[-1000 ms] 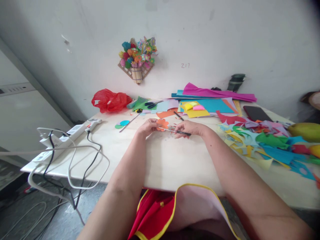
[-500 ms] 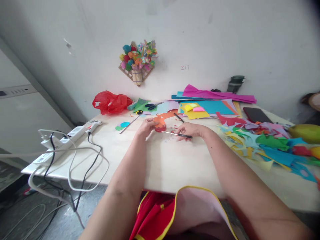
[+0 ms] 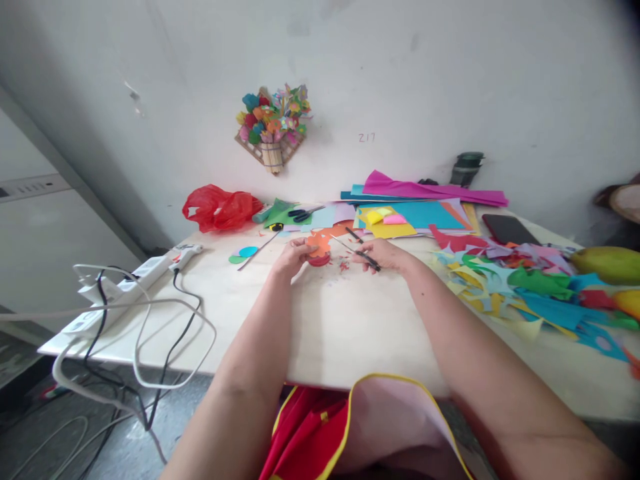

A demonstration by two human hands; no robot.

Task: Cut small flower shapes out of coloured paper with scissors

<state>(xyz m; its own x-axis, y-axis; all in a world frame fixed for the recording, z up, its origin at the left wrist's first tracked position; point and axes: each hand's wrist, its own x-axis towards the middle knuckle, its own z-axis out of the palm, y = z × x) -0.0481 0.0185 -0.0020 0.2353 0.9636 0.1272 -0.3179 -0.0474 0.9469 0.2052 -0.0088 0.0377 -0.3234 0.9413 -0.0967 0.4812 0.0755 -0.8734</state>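
Pinched in my left hand (image 3: 295, 256) is an orange paper cutout (image 3: 319, 245) with a scalloped edge. Red round paper (image 3: 319, 261) lies just beneath it on the table. My right hand (image 3: 376, 256) is closed around a thin metal tool with a black handle (image 3: 369, 261), whose tip points up and left, a little apart from the orange paper. A black pen-like item (image 3: 355, 235) lies just beyond that hand. Small red scraps (image 3: 344, 265) are scattered between my hands.
Dark-handled scissors (image 3: 303, 215), a red plastic bag (image 3: 220, 208) and coloured sheets (image 3: 430, 215) lie at the back. Paper scraps (image 3: 545, 283) and a phone (image 3: 509, 229) are on the right. A power strip (image 3: 120, 293) with loose cables is on the left.
The tool in my right hand has turned; its tip now points up and away instead of lying across below the orange paper. The view has shifted slightly.
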